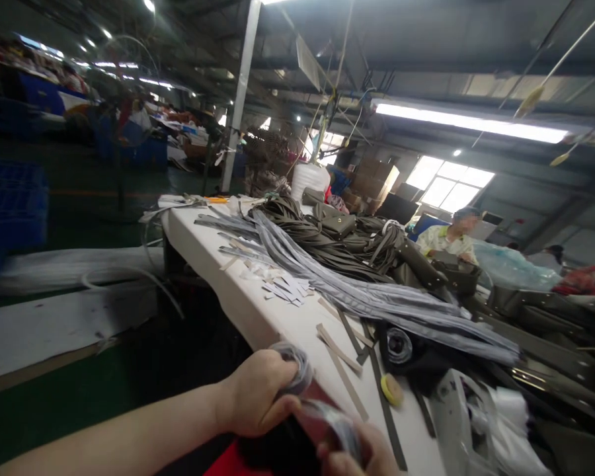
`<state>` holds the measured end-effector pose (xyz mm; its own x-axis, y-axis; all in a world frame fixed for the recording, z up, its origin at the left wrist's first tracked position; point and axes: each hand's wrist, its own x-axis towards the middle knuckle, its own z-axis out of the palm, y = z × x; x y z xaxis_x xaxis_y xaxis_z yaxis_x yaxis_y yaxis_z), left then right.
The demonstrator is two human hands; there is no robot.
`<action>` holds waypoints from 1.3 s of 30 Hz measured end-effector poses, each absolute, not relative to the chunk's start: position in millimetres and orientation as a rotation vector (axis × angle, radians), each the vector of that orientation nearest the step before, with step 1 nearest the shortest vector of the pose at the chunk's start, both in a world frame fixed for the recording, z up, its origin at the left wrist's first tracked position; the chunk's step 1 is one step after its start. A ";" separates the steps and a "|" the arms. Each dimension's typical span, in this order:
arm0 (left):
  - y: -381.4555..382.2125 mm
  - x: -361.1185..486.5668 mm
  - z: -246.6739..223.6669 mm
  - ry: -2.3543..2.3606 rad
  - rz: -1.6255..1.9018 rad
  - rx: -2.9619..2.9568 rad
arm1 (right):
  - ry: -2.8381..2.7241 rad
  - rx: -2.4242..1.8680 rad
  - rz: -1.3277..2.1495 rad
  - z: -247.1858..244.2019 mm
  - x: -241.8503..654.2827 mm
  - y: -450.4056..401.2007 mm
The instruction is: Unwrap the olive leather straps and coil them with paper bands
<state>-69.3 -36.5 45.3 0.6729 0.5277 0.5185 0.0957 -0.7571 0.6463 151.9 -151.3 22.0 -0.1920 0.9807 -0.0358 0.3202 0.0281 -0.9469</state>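
Observation:
Near the bottom centre, my left hand (260,393) is closed around a rolled grey strip (297,370), the coil standing out above the fingers. Just to its right, my right hand (361,456) is closed on another part of grey strip (334,423), blurred by motion and cut by the lower frame edge. Both hands are close together at the table's front edge. Whether the two grey parts are one strip cannot be made out. Long grey strips (327,277) lie across the white table (248,297), with a second grey coil (399,345) at their right.
Paper scraps (287,289), beige strips (340,350), a yellow tape roll (391,390) and a white machine (461,416) are on the table. Dark straps (317,241) and bags are piled behind. A person (449,238) is at the back right. Blue crates (12,205) stand left.

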 end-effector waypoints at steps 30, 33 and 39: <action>-10.9 -46.1 2.0 0.539 0.335 2.219 | -1.173 -1.343 1.698 1.1 150.0 -135.7; -12.6 -53.7 -1.1 0.523 0.036 1.888 | -1.528 -1.585 1.418 3.0 155.4 -133.9; -24.4 -50.2 -3.7 0.440 0.074 1.143 | -1.548 -1.549 1.063 -20.1 137.4 -129.3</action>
<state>-50.2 -24.4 -3.7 0.9122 0.2786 -0.3006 0.1649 0.4219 0.8915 137.4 -129.3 -20.1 -0.0475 0.9959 -0.0764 0.4285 -0.0487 -0.9022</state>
